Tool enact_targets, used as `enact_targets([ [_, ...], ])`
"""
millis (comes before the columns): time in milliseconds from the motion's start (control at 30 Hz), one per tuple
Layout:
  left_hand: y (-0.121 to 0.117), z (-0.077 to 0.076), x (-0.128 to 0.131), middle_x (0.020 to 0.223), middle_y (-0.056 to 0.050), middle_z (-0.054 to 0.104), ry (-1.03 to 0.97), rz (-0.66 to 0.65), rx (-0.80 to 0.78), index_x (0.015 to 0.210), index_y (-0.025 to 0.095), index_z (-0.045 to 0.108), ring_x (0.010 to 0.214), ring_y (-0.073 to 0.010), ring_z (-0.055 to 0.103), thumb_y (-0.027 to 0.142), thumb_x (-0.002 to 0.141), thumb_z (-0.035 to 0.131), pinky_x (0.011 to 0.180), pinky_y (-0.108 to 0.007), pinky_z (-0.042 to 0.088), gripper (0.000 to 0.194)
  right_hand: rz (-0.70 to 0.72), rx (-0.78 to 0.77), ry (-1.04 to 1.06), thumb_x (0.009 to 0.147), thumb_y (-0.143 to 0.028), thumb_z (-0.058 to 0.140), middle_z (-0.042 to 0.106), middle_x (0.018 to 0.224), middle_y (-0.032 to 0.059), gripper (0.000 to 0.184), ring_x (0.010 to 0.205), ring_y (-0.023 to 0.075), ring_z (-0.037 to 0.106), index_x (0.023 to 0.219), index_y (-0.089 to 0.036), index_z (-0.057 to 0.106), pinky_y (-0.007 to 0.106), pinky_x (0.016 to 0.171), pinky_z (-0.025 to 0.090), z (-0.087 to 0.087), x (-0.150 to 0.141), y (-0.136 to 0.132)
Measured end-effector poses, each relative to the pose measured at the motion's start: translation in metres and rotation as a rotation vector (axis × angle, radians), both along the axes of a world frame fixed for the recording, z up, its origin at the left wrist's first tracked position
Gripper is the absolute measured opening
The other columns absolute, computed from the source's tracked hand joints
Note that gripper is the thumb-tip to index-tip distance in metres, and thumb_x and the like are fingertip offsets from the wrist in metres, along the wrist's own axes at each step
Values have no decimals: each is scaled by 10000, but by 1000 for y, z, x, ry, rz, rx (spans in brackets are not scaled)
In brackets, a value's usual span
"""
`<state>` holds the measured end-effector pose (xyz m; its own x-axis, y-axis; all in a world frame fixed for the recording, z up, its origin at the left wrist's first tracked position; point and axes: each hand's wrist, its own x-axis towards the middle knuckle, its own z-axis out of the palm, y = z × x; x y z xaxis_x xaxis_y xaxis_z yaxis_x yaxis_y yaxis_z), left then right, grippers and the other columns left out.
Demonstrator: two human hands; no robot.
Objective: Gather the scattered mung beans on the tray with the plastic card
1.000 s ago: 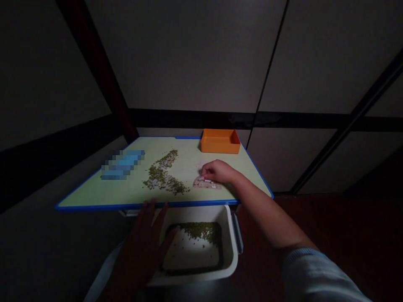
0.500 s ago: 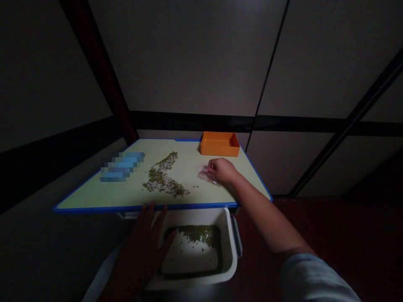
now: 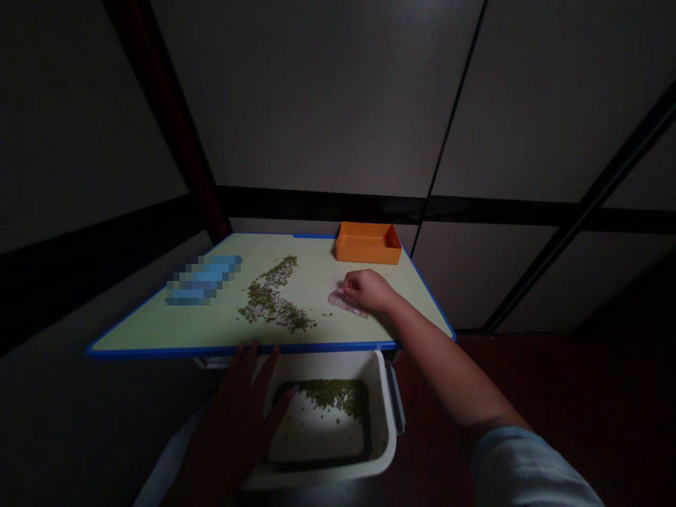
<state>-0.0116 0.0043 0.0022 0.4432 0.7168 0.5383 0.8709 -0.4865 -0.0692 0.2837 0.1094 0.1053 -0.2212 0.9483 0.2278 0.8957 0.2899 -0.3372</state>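
Observation:
My right hand (image 3: 368, 290) is closed in a pinch on a small clear plastic bag (image 3: 346, 303) at the right of the pale table (image 3: 179, 327). Part of the bag lies under the hand; what is in it is hard to make out. Loose small green beans (image 3: 272, 299) are scattered in a bent strip left of the bag. My left hand (image 3: 248, 394), dark in shadow, has its fingers spread at the table's front edge, over the left side of a white bin (image 3: 388, 422). More green beans (image 3: 338, 394) lie inside the bin, mostly along its far side.
An orange open box (image 3: 368, 250) stands at the table's back right. A blue pixelated item (image 3: 205, 280) lies at the left. Panelled walls (image 3: 317, 105) rise behind the table, and a dark red floor (image 3: 554, 394) shows at the right.
My right hand has shifted very slightly toward me with the plastic bag. My left hand, the beans and the bin stay as they were.

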Motion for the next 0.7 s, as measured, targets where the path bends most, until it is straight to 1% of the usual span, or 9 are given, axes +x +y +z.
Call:
enact_targets([
  [67, 0, 0, 0, 1480, -236, 422, 3, -1, 15, 1431, 168, 378, 1419, -402, 334, 568, 891, 388, 1036, -572, 448, 672, 38, -7, 38, 857, -303, 606, 651, 714, 26, 179, 601, 111, 466, 781, -155, 674, 248, 545, 214, 0, -1, -1],
  [167, 1, 1, 0, 1466, -251, 431, 11, -5, 27, 1414, 155, 405, 1405, -409, 356, 559, 895, 387, 1017, -563, 467, 658, 5, -2, 70, 846, -292, 618, 615, 680, 14, 184, 579, 101, 431, 743, -145, 657, 243, 542, 209, 0, -1, -1],
  [233, 1, 2, 0, 1468, -253, 426, 19, -11, 30, 1415, 151, 401, 1407, -407, 353, 556, 896, 384, 1014, -556, 472, 658, 2, -22, 128, 830, -271, 634, 595, 651, 3, 175, 563, 92, 426, 717, -138, 643, 234, 537, 218, -1, 0, 0],
  [300, 1, 3, 0, 1462, -259, 431, 30, -15, 36, 1410, 145, 407, 1405, -412, 355, 555, 896, 386, 1010, -556, 476, 658, 75, -82, 237, 829, -255, 640, 581, 619, -11, 167, 547, 84, 440, 719, -130, 637, 218, 536, 244, -4, 2, 1],
  [367, 1, 3, -1, 1450, -266, 442, 39, -11, 40, 1402, 141, 418, 1398, -419, 364, 552, 897, 384, 1000, -559, 482, 652, 189, -158, 351, 842, -267, 640, 572, 589, -23, 174, 528, 80, 452, 747, -121, 646, 206, 534, 272, -6, 4, 3],
  [433, 0, 3, 0, 1447, -270, 443, 39, -5, 45, 1404, 140, 413, 1396, -420, 365, 549, 899, 379, 998, -563, 482, 651, 267, -197, 425, 842, -286, 654, 570, 581, -27, 184, 520, 79, 455, 782, -112, 665, 202, 532, 291, -8, 7, 5],
  [600, 0, 2, 0, 1454, -259, 439, 40, 6, 13, 1417, 158, 394, 1401, -406, 364, 551, 891, 406, 1003, -558, 483, 656, 258, -155, 448, 802, -249, 706, 605, 630, 1, 157, 555, 86, 483, 807, -92, 716, 205, 544, 316, -7, 15, 10],
  [700, 1, 1, 0, 1473, -253, 416, 21, 15, 9, 1419, 164, 391, 1416, -403, 338, 558, 894, 397, 1032, -570, 455, 656, 261, -186, 422, 805, -242, 705, 593, 602, -6, 152, 534, 84, 479, 808, -92, 730, 206, 537, 313, -8, 15, 10],
])
